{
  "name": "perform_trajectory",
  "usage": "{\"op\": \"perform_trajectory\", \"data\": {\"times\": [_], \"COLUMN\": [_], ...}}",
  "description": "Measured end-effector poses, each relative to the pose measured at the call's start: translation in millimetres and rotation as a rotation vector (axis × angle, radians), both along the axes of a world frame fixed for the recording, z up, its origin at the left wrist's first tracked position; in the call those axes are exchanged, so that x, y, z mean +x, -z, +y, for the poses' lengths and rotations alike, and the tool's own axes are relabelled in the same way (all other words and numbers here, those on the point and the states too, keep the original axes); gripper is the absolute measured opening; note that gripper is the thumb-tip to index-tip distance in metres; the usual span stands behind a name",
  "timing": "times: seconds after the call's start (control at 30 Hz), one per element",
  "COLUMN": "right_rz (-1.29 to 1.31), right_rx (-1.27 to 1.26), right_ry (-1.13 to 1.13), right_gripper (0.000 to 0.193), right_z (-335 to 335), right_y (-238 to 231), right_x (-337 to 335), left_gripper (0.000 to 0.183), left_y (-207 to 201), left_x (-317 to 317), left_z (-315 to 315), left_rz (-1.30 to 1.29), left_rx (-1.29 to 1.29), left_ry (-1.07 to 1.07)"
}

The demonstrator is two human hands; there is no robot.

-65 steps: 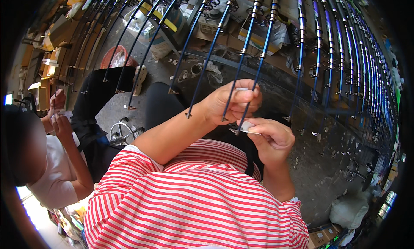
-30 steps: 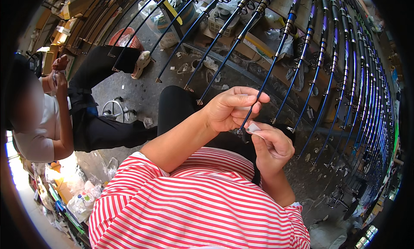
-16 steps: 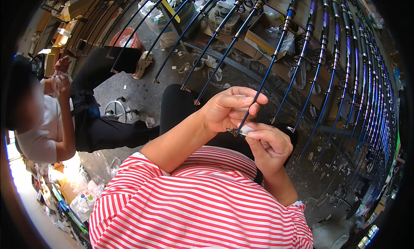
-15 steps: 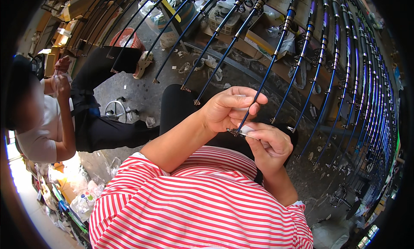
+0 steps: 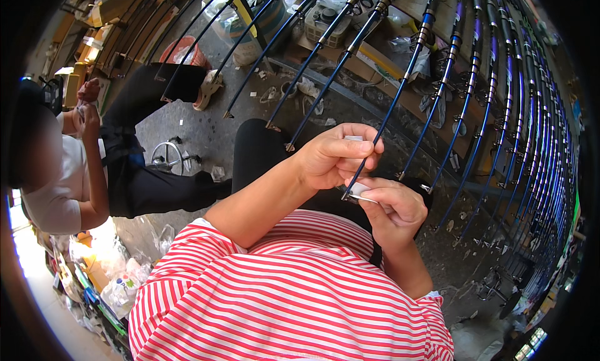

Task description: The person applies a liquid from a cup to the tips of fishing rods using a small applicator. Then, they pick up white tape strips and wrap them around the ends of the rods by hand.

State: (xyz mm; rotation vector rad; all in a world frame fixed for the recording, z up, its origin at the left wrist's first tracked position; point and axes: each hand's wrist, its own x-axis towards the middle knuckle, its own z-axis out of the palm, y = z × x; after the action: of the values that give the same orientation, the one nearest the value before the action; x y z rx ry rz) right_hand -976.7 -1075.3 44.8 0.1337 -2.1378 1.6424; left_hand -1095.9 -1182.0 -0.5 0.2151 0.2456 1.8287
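Observation:
A dark blue fishing rod (image 5: 398, 98) slants down in front of me, its tip end between my hands. My left hand (image 5: 334, 153) has thumb and fingers closed round the rod a little above that end. A small white scrap (image 5: 354, 138) shows at its fingers. My right hand (image 5: 392, 212) is closed in a pinch on a small white piece (image 5: 359, 189), paper or cloth, I cannot tell which. That piece lies against the rod's end and partly covers it. Dark metal shows just beneath it.
More fishing rods (image 5: 464, 105) hang in a row on both sides. At left sits another person (image 5: 65, 180) with hands raised together. A red basket (image 5: 186, 53), a blue-grey bucket (image 5: 267, 25) and an open cardboard box (image 5: 390, 64) stand beyond; scraps litter the floor (image 5: 250, 89).
The held rod and its neighbours have shifted slightly to the right. At the held rod's end, the metal fitting that stuck out to the left now shows less. Both hands keep their grip.

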Motion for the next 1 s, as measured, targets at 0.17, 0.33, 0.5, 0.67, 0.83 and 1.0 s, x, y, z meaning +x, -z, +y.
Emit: {"op": "perform_trajectory", "data": {"times": [0.17,0.33,0.5,0.67,0.83,1.0], "right_rz": [-0.003,0.001,-0.001,0.025,0.045,0.069], "right_rx": [-0.007,-0.026,-0.021,-0.036,0.003,0.059], "right_ry": [-0.021,-0.030,-0.030,0.017,0.203,0.308], "right_gripper": [0.009,0.009,0.009,0.011,0.012,0.011], "right_z": [0.0,-1.1,-1.3,-3.1,-0.6,5.8], "right_y": [-1.0,-0.9,-1.2,-1.1,0.9,4.7], "right_x": [-1.8,-2.5,-1.8,-3.4,13.8,33.7], "left_gripper": [0.018,0.017,0.016,0.020,0.030,0.026], "left_y": [-0.5,1.7,-1.3,-3.5,-1.4,-6.3], "left_x": [-1.8,-0.4,0.0,-3.3,-14.4,-7.7], "left_z": [0.5,4.7,6.1,7.0,12.4,44.0], "left_rz": [0.030,-0.010,0.027,0.085,-0.061,0.069], "left_rx": [0.016,0.066,0.057,0.059,-0.112,-0.180], "left_ry": [0.015,-0.023,-0.029,0.008,-0.001,0.013]}}
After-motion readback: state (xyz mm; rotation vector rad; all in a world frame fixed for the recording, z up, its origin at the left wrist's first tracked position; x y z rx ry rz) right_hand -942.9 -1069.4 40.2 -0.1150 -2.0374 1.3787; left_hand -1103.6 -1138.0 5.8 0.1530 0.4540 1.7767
